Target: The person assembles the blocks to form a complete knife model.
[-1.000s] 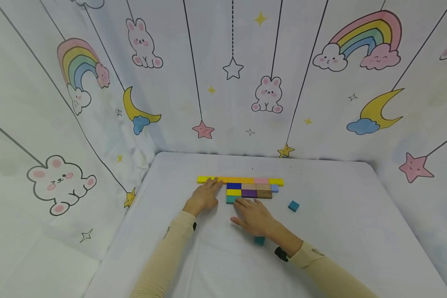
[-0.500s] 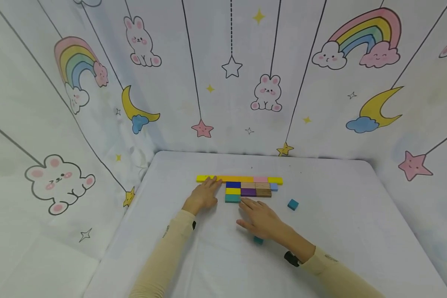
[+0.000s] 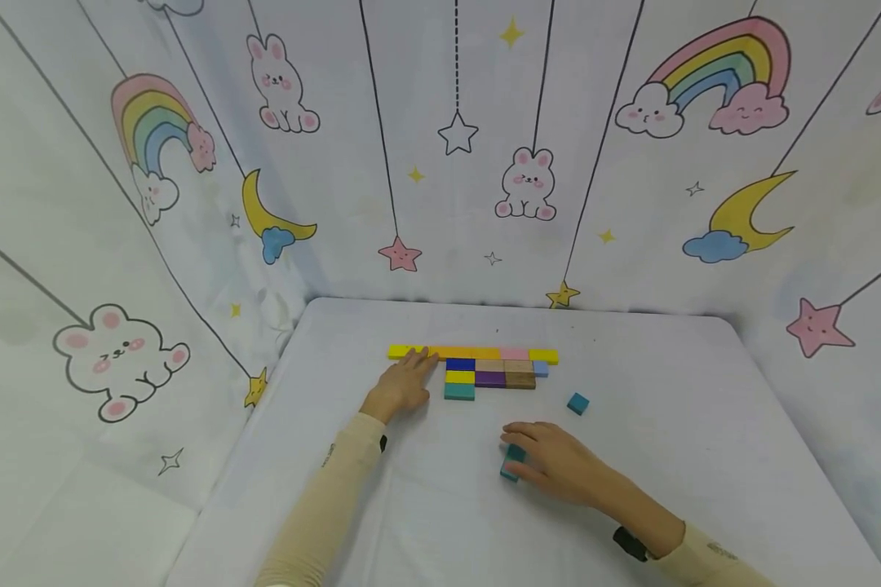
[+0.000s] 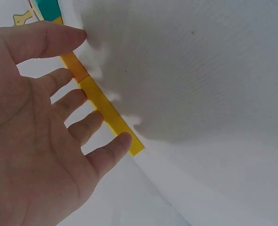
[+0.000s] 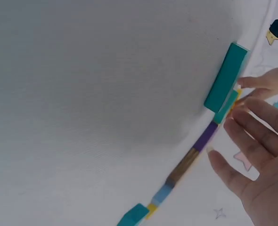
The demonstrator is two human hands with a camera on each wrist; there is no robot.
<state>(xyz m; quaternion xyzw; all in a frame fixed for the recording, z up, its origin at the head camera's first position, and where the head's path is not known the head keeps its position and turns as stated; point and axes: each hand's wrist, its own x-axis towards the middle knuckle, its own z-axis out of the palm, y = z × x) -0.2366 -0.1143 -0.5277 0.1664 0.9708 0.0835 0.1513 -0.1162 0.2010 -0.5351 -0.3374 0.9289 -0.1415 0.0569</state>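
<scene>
My left hand point(image 3: 400, 387) rests its fingertips on the left part of a long row of yellow and orange blocks point(image 3: 466, 354); the left wrist view shows its fingers spread along the yellow block point(image 4: 106, 106). The right hand point(image 3: 558, 461) is over a long teal block point(image 3: 512, 462) lying near the front, its thumb and fingers spread about it and partly covering it. Its fingers look extended and separate from the teal block point(image 5: 226, 77) in the right wrist view. A green block point(image 3: 459, 391) sits under a yellow block point(image 3: 459, 377) in the assembled group.
Blue point(image 3: 460, 364), purple point(image 3: 490, 379), brown point(image 3: 520, 380) and light blue point(image 3: 541, 369) blocks adjoin below the long row. A small teal block point(image 3: 577, 403) lies loose to the right. The white cloth-covered table point(image 3: 675, 456) meets patterned curtains point(image 3: 440, 212) at the back and sides.
My right hand has moved away from the green block, toward the front and right, to the long teal block. The left hand stays on the row.
</scene>
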